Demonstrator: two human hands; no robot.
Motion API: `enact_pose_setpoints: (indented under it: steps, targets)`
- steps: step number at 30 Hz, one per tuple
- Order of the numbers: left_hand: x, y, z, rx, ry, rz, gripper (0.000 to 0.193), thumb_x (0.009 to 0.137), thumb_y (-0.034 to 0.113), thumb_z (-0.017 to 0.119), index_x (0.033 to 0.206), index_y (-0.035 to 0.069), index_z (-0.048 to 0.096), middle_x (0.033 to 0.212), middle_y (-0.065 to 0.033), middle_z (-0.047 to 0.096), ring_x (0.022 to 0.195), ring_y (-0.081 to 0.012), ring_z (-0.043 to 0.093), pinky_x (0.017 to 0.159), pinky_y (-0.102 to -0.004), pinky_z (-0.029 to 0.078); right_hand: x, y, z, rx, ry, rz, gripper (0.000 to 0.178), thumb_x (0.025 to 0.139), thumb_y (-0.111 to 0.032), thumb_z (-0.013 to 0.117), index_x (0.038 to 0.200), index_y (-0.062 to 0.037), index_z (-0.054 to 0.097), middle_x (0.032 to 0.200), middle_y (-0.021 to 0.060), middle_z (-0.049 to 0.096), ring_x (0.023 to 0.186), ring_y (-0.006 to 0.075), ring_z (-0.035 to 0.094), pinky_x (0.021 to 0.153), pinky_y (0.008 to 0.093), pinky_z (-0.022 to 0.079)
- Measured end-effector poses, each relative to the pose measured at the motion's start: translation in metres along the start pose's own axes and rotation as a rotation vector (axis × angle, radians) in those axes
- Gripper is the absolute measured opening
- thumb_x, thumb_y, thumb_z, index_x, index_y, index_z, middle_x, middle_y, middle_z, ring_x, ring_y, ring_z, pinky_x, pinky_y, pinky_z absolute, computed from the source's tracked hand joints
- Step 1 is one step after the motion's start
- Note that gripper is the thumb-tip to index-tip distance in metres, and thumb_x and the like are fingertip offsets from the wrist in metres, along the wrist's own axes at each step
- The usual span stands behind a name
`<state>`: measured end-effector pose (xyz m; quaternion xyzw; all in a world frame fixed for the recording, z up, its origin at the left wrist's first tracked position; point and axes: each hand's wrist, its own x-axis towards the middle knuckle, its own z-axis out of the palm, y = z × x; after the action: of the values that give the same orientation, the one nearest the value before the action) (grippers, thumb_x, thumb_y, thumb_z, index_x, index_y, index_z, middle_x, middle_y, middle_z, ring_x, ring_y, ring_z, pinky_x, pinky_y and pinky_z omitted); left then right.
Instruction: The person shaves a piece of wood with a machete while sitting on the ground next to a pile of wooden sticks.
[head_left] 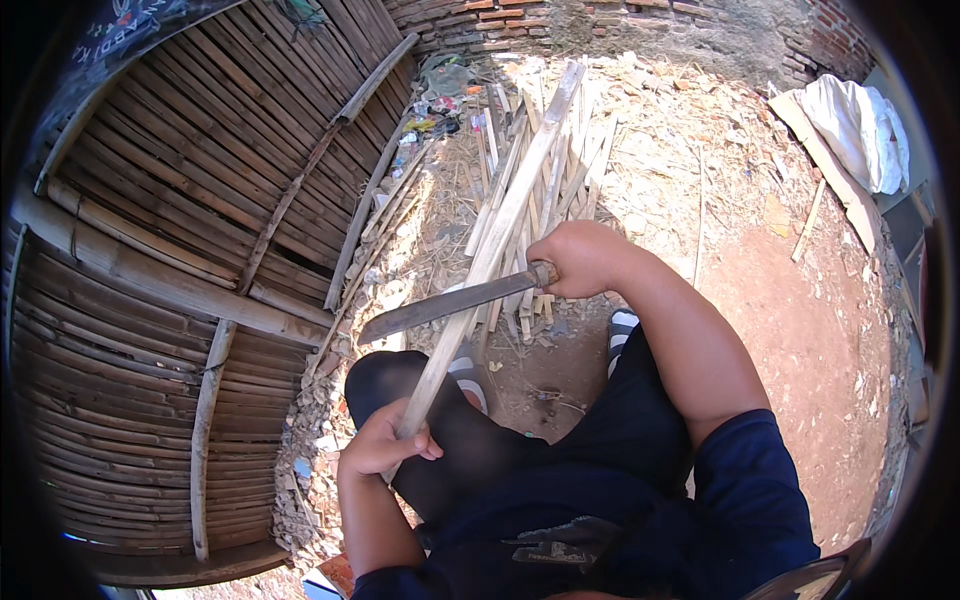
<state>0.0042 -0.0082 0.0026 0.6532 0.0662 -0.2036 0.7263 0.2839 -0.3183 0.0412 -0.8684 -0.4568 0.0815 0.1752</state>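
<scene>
The left hand (385, 445) is closed around the near end of a long pale split-bamboo slat (500, 225), which runs up and away from it over the person's dark-trousered knee (400, 385) toward a loose heap of similar pale bamboo strips (545, 175) on the dirt ground (800, 330). The right hand (580, 258) is clenched tight on the wooden handle of a long dark steel machete (440, 305), whose blade lies across the slat just above the left hand, edge against the wood.

The risks, as I judge them: the blade sits between the two hands and close over the knee, so if it slips off the slat's narrow face or runs suddenly through the grain, it would travel toward the left fingers or the thigh. The slat is braced only by one grip and the leg; if it twists or bows, the edge could skate sideways. Splinters along the split edge could also cut the gripping palm. To the left of the left hand a woven bamboo panel (180, 250) stands clear of the stroke.
</scene>
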Motion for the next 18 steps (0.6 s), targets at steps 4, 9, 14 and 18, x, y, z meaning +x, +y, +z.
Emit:
enact_pose_setpoints:
  steps: [4,9,14,18]
  targets:
    - [-0.002,0.001,-0.002,0.025,-0.002,-0.026,0.061,0.083,0.034,0.086,0.116,-0.005,0.052,0.083,-0.0056,0.064,0.085,-0.0250,0.075,0.074,-0.0358,0.063,0.007,0.011,0.001,0.034,0.009,-0.007,0.033,0.079,-0.034,0.079,0.099,-0.0091,0.071,0.086,0.0178,0.071,0.085,0.0376,0.069,0.076,0.0465,0.053]
    - [-0.002,0.004,0.001,0.028,0.055,-0.033,0.060,0.082,0.033,0.087,0.114,-0.004,0.053,0.083,-0.0054,0.064,0.084,-0.0246,0.075,0.074,-0.0354,0.063,0.019,0.083,-0.004,0.293,0.383,0.511,0.042,0.082,-0.037,0.078,0.109,-0.0057,0.071,0.097,0.0195,0.072,0.094,0.0358,0.070,0.085,0.0440,0.054]
    - [-0.002,-0.002,-0.005,-0.011,0.014,-0.020,0.065,0.081,0.033,0.088,0.119,-0.005,0.052,0.082,-0.0055,0.063,0.084,-0.0255,0.075,0.074,-0.0364,0.063,0.006,0.073,-0.002,0.331,0.319,0.383,0.042,0.084,-0.036,0.076,0.111,-0.0037,0.071,0.099,0.0221,0.072,0.096,0.0379,0.070,0.086,0.0452,0.054]
    - [-0.001,-0.002,0.001,-0.053,0.034,-0.018,0.069,0.080,0.033,0.089,0.123,-0.007,0.051,0.082,-0.0054,0.063,0.084,-0.0262,0.075,0.074,-0.0368,0.063,0.004,0.016,-0.004,0.073,0.011,0.121,0.037,0.081,-0.034,0.078,0.106,-0.0067,0.072,0.097,0.0205,0.072,0.096,0.0393,0.069,0.084,0.0477,0.054]
